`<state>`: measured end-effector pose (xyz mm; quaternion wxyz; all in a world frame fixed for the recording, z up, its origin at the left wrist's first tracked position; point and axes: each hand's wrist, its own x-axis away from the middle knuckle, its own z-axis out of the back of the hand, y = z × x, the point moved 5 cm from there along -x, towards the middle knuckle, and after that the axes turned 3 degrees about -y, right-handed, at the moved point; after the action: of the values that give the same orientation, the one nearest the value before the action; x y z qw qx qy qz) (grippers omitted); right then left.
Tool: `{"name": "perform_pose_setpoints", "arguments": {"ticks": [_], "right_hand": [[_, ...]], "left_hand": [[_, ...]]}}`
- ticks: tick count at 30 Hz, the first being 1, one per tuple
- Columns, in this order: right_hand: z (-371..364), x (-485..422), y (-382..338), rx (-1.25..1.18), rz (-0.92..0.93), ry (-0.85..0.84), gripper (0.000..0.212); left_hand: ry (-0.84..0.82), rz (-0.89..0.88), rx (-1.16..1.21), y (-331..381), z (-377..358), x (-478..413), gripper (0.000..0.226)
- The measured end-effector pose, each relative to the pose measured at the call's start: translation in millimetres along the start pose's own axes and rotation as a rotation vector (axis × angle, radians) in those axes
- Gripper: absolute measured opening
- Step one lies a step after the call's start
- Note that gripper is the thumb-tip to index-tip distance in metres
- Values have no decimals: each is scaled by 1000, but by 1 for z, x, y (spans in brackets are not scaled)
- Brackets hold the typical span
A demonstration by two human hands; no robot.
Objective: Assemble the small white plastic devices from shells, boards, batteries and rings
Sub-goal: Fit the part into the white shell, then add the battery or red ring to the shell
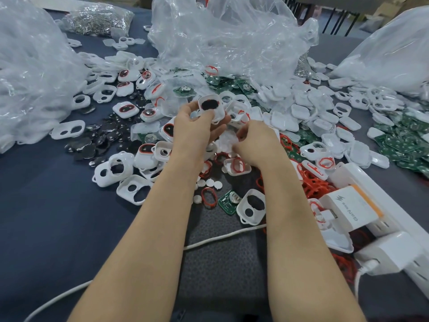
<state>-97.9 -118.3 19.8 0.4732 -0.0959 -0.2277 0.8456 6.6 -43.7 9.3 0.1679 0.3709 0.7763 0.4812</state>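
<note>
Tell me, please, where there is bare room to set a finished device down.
The widest bare patch is the blue cloth at near left, bordered by loose shells and the white cable. The grey mat between the forearms is free too. Crowded: around the white shell in the left hand and by the red rings.

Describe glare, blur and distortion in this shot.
Head view: soft, even light, faint shadows; glare on the clear plastic bags; wide-angle distortion stretches the forearms; left hand, holding a white shell, and right hand slightly soft.
</note>
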Motion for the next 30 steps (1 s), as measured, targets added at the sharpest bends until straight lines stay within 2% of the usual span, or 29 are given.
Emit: {"name": "perform_pose_setpoints", "arguments": {"ticks": [4, 7, 11, 15, 18, 22, 30], "right_hand": [[2, 1, -2, -47, 19, 16, 23], [9, 2, 0, -160, 45, 104, 18], [24, 4, 6, -455, 57, 306, 15], [23, 3, 5, -855, 52, 287, 5], [21, 2, 2, -1006, 79, 277, 15], [19, 2, -1, -1008, 93, 276, 12], [17, 5, -11, -722, 148, 368, 6]], "left_hand": [[-7, -7, -12, -1, 0, 0, 24], [2, -20, -47, 0, 0, 0, 28], [27, -57, -80, 2, 0, 1, 24], [25, -56, -101, 2, 0, 2, 21], [22, -24, -120, 0, -2, 3, 13], [2, 2, -84, -2, -6, 3, 8], [-27, 0, -100, -3, -10, 3, 19]]}}
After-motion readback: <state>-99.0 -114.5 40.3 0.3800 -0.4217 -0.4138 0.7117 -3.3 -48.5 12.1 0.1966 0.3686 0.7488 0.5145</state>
